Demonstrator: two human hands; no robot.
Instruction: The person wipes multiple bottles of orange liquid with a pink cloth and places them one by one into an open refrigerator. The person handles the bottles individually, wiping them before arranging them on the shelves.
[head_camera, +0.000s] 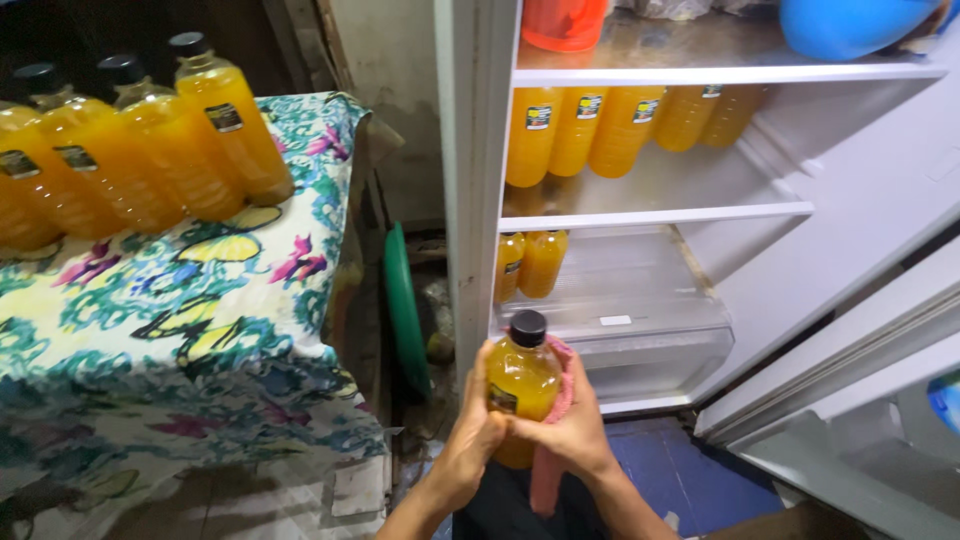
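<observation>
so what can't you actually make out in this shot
Head view only:
- Lower part of the held bottle: covered by the left hand and right hand.
- Pink cloth: mostly behind the right hand.
- Blue bowl and orange container: cut off by the top edge.

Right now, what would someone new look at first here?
Probably the orange bottle with a black cap, held low in the middle by the left hand and the right hand, which also holds a pink cloth. More bottles lie on the flowery table, and others fill the open fridge.
</observation>
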